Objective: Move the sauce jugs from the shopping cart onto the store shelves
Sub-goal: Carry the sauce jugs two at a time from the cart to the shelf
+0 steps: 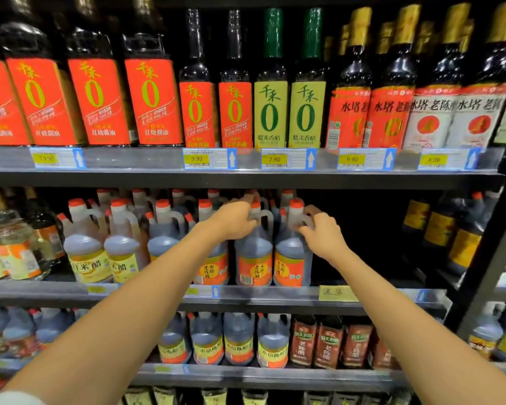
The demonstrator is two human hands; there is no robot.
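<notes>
Two-handed work at the middle black metal shelf (275, 296). Grips with left hand (234, 219), fingers curled over the clear loop handle, a dark-filled plastic sauce jug with red cap and orange label (254, 260). Holds with right hand (323, 236), fingers wrapped round the handle, a second jug of the same kind (289, 260), just right of the first. Both upright at the near edge of the shelf, side by side; touching or barely apart, cannot tell. Just left: third orange-label jug (214, 271), partly hidden behind the left forearm (158, 273); further left, yellow-label jugs of paler liquid (89, 258). Right of the second jug: shelf space in deep shadow. Farther back on the same shelf: more red caps (162, 203) in rows. On the shelf above: tall dark bottles with red-orange labels (98, 97), two green-necked bottles with yellow-green labels (270, 112), yellow price tags (196, 159) along the rail. On the shelf below: smaller red-capped jugs with yellow-and-red labels (238, 343), then brown pouches (330, 343) to the right.
</notes>
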